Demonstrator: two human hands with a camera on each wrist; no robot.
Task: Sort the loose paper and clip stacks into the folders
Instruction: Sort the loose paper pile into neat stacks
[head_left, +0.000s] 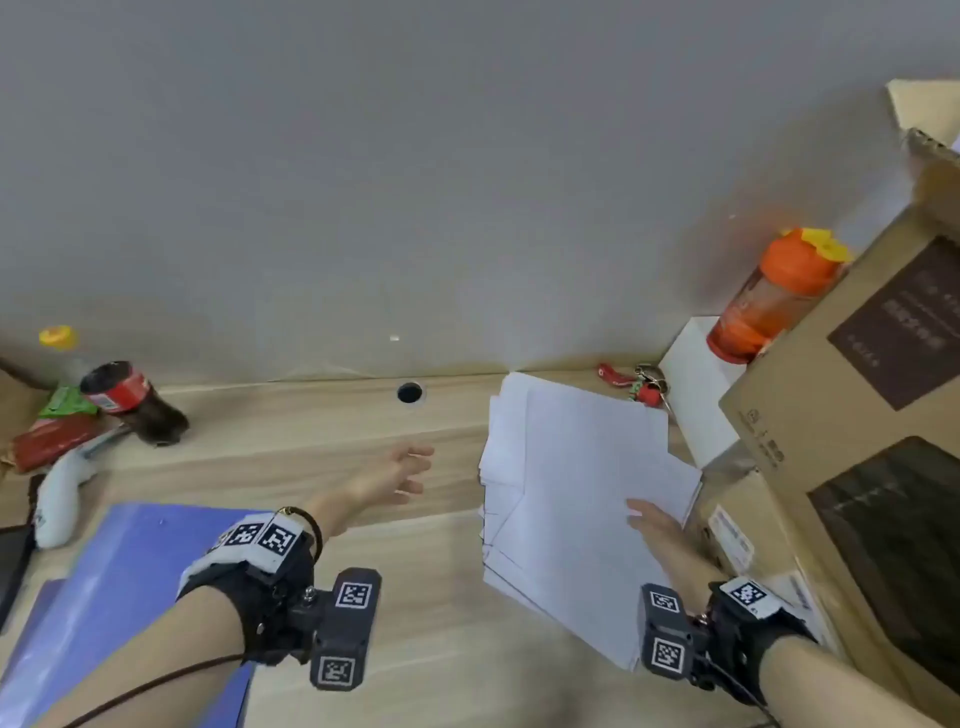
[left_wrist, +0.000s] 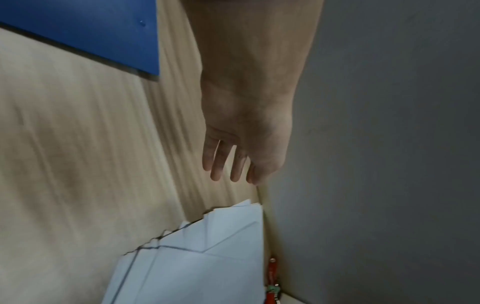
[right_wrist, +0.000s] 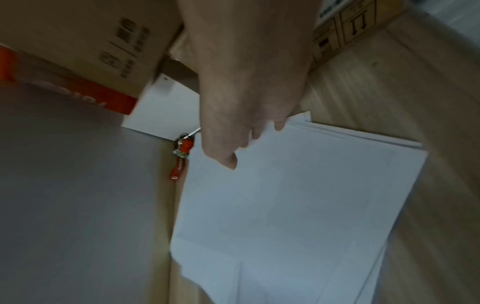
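A splayed stack of loose white paper (head_left: 582, 493) lies on the wooden desk (head_left: 441, 597) at the right, its far edge near the wall. My right hand (head_left: 649, 519) holds the stack's right edge, thumb on top and fingers tucked under the sheets (right_wrist: 298, 195). The right hand (right_wrist: 246, 144) covers that corner in the right wrist view. My left hand (head_left: 405, 473) hovers just left of the stack, fingers spread and holding nothing. In the left wrist view its straight fingers (left_wrist: 217, 166) point at the paper (left_wrist: 194, 257). A blue folder (head_left: 130, 571) lies closed at the near left; its corner (left_wrist: 91, 30) shows behind the left hand.
Cardboard boxes (head_left: 857, 389) and a white box (head_left: 696, 384) crowd the right side, with an orange shaker bottle (head_left: 769, 296) on top. A red keychain (head_left: 634, 382) lies by the wall. A cola bottle (head_left: 135, 402), snack packets and a white object (head_left: 60, 499) sit far left. A cable hole (head_left: 410, 392) is mid-desk.
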